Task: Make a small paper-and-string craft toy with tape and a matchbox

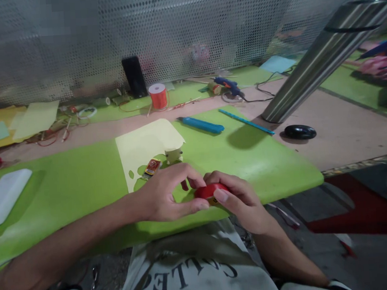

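Observation:
Low over the near edge of the green board, both hands meet around a small rounded red piece (210,190) with a yellowish lower part that bears a dark mark. My right hand (241,199) grips its right side, the thumb pressed on its front. At its left end, my left hand (168,194) pinches with curved fingers and thumb. Just beyond the left hand lie a small red and yellow packet (152,166) and a small pale yellow paper figure (173,156) with dark dots on its sides. Cut pale yellow paper (141,141) lies under them.
A blue craft knife (203,125), a blue stick (246,121), a black oval object (299,132) and a tall steel cylinder (309,63) stand or lie beyond. Further back are an orange thread spool (158,97), a phone (134,76) and a blue glue gun (228,86). A white slab (8,195) lies left.

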Motion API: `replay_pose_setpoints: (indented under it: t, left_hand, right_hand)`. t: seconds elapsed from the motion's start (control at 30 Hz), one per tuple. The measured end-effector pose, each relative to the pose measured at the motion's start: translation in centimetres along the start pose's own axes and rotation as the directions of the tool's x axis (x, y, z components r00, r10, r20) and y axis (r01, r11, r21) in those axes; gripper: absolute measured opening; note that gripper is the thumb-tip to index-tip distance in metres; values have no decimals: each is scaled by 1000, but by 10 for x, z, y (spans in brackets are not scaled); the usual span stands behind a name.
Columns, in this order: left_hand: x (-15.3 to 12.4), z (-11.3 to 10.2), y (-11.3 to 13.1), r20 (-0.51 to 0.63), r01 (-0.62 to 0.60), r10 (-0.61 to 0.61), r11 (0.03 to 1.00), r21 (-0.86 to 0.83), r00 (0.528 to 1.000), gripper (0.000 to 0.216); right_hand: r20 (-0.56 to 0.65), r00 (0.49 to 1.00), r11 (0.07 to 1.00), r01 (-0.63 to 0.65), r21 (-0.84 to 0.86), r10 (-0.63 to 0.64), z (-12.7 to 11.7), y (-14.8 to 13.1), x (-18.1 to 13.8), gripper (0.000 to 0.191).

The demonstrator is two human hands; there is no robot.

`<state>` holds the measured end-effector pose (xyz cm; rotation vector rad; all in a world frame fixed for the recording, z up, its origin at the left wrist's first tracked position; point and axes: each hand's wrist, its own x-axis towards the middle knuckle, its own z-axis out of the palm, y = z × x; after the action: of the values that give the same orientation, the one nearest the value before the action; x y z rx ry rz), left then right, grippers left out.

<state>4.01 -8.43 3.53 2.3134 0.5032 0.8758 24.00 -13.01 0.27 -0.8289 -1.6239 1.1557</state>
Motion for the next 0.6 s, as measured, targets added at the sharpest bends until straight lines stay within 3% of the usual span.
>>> replay_pose_setpoints:
  t: [0.17,0.37,0.6]
  left_hand:
    - [0,0,1,-31,-11,9,999,-37,999,23]
    - [2,-2,2,-27,-144,146,988,54,989,19]
    - [0,-1,-1,-3,-167,167,982,89,986,17]
  right_hand:
    - [-12,1000,1000,25,-6,-25,0,2,1,35]
    - [-7,1000,1000,8,12,-8,0,4,1,34]
    - [22,1000,999,-20,-26,21,0,5,1,36]
